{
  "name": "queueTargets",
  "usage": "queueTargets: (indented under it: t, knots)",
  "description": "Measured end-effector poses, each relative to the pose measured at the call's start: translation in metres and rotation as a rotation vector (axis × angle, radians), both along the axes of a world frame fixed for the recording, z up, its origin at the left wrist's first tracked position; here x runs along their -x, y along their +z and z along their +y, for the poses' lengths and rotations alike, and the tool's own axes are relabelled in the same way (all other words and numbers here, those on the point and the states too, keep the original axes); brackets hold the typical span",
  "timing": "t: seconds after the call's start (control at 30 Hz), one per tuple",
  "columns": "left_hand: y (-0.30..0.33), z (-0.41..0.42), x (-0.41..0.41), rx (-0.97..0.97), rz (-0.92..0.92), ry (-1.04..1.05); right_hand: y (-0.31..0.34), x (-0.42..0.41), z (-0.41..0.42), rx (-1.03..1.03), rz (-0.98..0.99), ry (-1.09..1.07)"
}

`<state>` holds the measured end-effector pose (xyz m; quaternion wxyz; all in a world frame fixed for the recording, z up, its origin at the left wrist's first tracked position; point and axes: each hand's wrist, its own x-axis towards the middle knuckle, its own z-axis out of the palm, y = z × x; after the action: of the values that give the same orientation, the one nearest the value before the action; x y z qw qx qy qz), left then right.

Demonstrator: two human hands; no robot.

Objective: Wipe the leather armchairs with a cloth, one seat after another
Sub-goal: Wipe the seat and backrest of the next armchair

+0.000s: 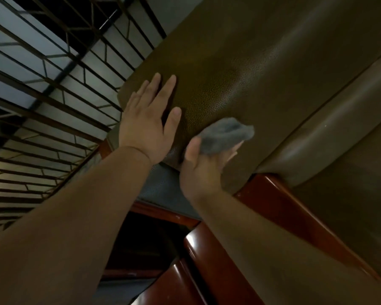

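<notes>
Left hand [149, 126] lies flat, fingers straight, on the olive leather cushion [240, 69]. At its four o'clock, touching the same cushion, right hand [204, 166] grips a bunched grey cloth [224, 137]. Window bars [53, 84] at nine o'clock.

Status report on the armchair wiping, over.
Left hand flat on the leather cushion. Right hand grips grey cloth against it. Nothing in the way.

Open leather [262, 73] beyond both hands
</notes>
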<state>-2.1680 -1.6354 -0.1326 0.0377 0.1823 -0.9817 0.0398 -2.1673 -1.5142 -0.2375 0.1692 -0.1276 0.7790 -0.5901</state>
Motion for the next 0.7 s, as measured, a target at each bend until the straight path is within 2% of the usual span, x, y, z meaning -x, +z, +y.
queueTargets:
  t: [0.07, 0.13, 0.2, 0.27, 0.3, 0.37, 0.4, 0.47, 0.53, 0.6, 0.63, 0.7]
  knots:
    - [-0.001, -0.001, 0.001, -0.001, 0.018, -0.012, -0.046, -0.019, -0.008, -0.113, 0.161, 0.027]
    - [-0.003, -0.002, 0.001, 0.0, 0.034, -0.015, -0.084, -0.026, -0.012, -0.141, 0.091, -0.12]
    - [-0.005, -0.001, 0.0, 0.022, 0.04, -0.008, -0.113, -0.026, -0.007, -0.046, -0.161, -0.353]
    - [-0.005, 0.002, -0.001, 0.025, 0.052, 0.001, -0.136, -0.026, 0.0, 0.015, -0.41, -0.474]
    - [-0.005, 0.002, -0.001, 0.019, 0.056, 0.004, -0.135, -0.024, 0.004, 0.014, -0.514, -0.504]
    - [-0.004, 0.002, -0.002, 0.016, 0.064, 0.008, -0.12, -0.021, 0.001, -0.026, -0.63, -0.373]
    - [-0.004, 0.002, -0.003, 0.016, 0.066, 0.008, -0.102, -0.025, -0.005, -0.034, -0.619, -0.312]
    - [-0.005, 0.0, -0.002, 0.014, 0.066, 0.003, -0.045, -0.038, -0.023, 0.074, -0.551, -0.243]
    - [-0.007, -0.001, -0.002, 0.013, 0.062, -0.001, 0.001, -0.051, -0.033, 0.134, -0.245, -0.125]
    - [-0.006, -0.001, -0.002, 0.008, 0.068, -0.009, -0.001, -0.056, -0.037, 0.101, 0.07, -0.05]
    - [-0.006, -0.001, -0.002, 0.004, 0.066, -0.012, -0.016, -0.054, -0.032, 0.111, 0.069, -0.066]
    - [-0.007, 0.0, -0.002, 0.004, 0.069, -0.014, -0.046, -0.045, -0.022, 0.124, -0.157, -0.196]
